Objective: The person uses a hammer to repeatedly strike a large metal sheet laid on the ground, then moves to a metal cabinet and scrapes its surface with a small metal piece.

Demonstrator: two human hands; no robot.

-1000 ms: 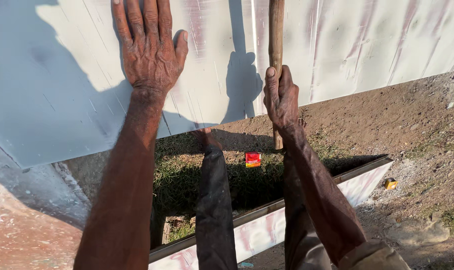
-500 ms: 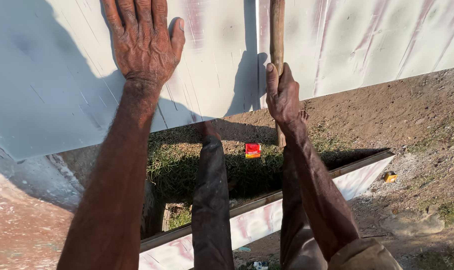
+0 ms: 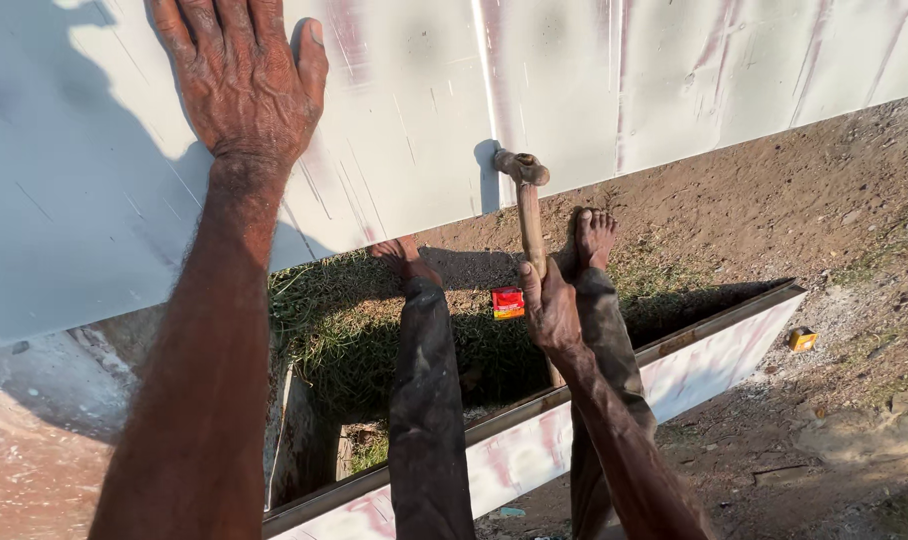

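Swinging down since earlier, one rusty wooden-handled hammer (image 3: pixel 527 205), clamped in the right hand (image 3: pixel 551 310), meets one white metal sheet (image 3: pixel 614 85); left hand (image 3: pixel 244 80) lies flat, fingers spread.

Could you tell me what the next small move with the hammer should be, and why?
Probably draw the hammer back slightly for another tap: its head rests against the white panel's lower edge by the seam, the right hand grips the handle, and the left hand lies flat, bracing the panel.

Our arms are bare to beyond the elbow, with no sleeves, gloves, rings or watch on the left hand (image 3: pixel 244 85) or right hand (image 3: pixel 552 312). We wear dark, dust-streaked trousers (image 3: pixel 429 400). Our feet (image 3: pixel 594 235) are bare.
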